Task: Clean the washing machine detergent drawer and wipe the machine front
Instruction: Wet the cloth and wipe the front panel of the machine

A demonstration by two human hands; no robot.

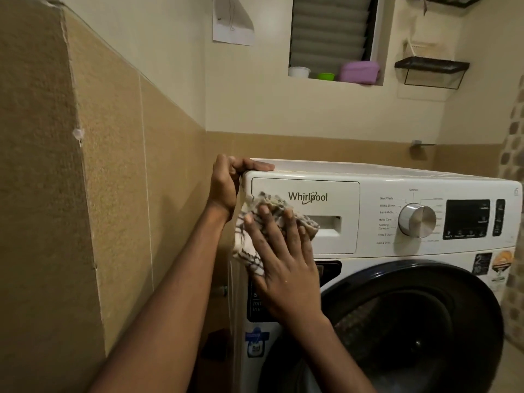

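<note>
The machine (368, 177) fills the lower right of the frame, white, with its front turned toward the camera. The drawer (334, 245) sits closed in the machine's upper left corner, near the middle of the frame, with a "Whirlpool" logo on its face and a handle recess (330, 225) below the logo.

The right hand (283, 262) lies flat on the drawer's left part, fingers straight and spread, pressing a cloth (248, 252) against the panel. The cloth is pale with dark lines and bunched up. It shows above the fingertips, at the left of the hand, and just reaches the left end of the recess.

The left hand (229, 182), just above and left of the cloth, grasps the machine's top left corner. Its fingers are curled round the side edge and its thumb lies along the top.

Right of the drawer are a silver dial (416, 219) ringed by small program labels and a dark display (466, 218). Below them, at lower right, is the round dark door (411, 321). There are stickers (502, 265) above the door at the right edge and a blue label (256, 341) at the machine's lower left.

Brown tiles (113, 165) cover the left of the frame. At the top centre, a louvred window niche (331, 29) holds a white cup (299, 71), a green bowl (326, 76) and a purple box (360, 71). A wire shelf (431, 70) hangs at upper right, and a sheet of paper (232, 21) hangs left of the niche.
</note>
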